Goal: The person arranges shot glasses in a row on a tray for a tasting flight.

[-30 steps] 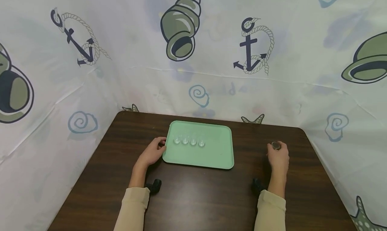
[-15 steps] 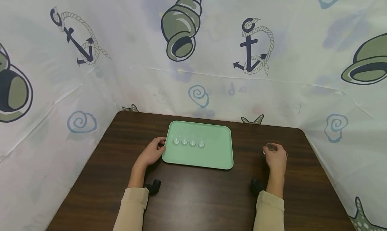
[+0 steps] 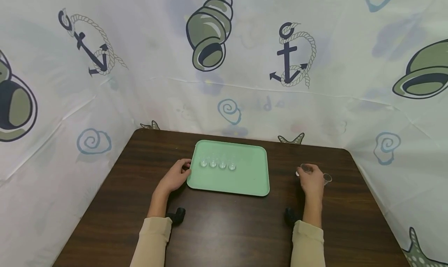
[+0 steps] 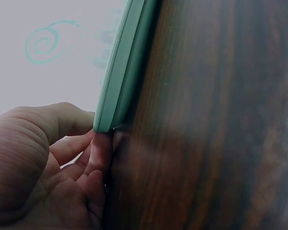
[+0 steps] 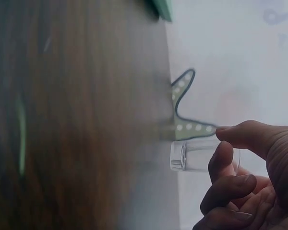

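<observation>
A green tray [image 3: 250, 173] lies on the table with several small clear shot glasses [image 3: 222, 164] standing in a row on its left half. My left hand [image 3: 174, 176] grips the tray's left edge; in the left wrist view the thumb is at the rim [image 4: 116, 86] and the fingers curl against its underside. To the right of the tray, my right hand [image 3: 312, 182] holds another shot glass [image 5: 197, 155] between thumb and fingers, its thick base close over the table. One more clear glass [image 3: 327, 178] stands on the table just right of that hand.
The dark wooden table [image 3: 224, 232] runs back to a white cloth [image 3: 252, 45] printed with shells and anchors. Dark wrist straps with cameras [image 3: 177, 216] sit at both cuffs.
My right hand has moved left with the shot glass in it, and the glass behind it has come into view on the right. My left hand stays at the tray's edge.
</observation>
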Demonstrator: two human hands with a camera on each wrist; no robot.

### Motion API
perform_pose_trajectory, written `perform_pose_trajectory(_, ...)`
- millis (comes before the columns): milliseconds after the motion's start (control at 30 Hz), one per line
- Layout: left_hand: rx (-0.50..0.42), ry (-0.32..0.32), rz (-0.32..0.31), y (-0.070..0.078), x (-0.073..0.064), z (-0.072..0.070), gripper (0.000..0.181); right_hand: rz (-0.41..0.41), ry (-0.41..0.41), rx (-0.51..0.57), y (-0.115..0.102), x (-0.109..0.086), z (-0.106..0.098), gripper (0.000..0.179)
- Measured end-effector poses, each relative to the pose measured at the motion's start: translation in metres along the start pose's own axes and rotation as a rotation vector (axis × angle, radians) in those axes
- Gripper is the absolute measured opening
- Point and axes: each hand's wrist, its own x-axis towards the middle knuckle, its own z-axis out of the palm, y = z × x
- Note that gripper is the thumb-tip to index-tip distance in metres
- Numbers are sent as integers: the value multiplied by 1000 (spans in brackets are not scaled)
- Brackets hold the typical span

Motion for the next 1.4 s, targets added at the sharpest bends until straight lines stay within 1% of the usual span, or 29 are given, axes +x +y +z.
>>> perform_pose_trajectory(133, -2, -4, 3, 1, 0, 1, 49, -36, -1, 3, -10, -4, 7, 54)
perform_pose_trajectory(333, 3, -1, 5, -1, 1, 1, 49, -57, -31, 11, -27, -9, 25, 50)
perform_pose_trajectory(433, 2, -5, 1, -2, 2, 1, 50, -74, -36, 27, -37, -14, 34, 49)
perform_pose_trajectory(600, 7, -1, -3, -3, 2, 1, 50, -125, -42, 54, -53, -25, 50, 44)
perform_pose_trajectory(733, 10, 2, 4, -3, 2, 0, 49, -161, -71, 62, -65, -33, 64, 40)
perform_pose_trajectory(900, 15, 0, 3, -2, 2, 0, 49, -199, -123, 75, -77, -43, 77, 45)
perform_pose_trajectory(1067, 16, 3, 9, -3, 3, 0, 49, -237, -159, 63, -86, -51, 90, 45)
perform_pose_trajectory(1200, 17, 7, 9, -3, 3, 1, 48, -257, -182, 44, -90, -55, 99, 44)
perform_pose_trajectory(1400, 16, 11, 4, -3, 2, 0, 49, -273, -225, 45, -97, -62, 110, 44)
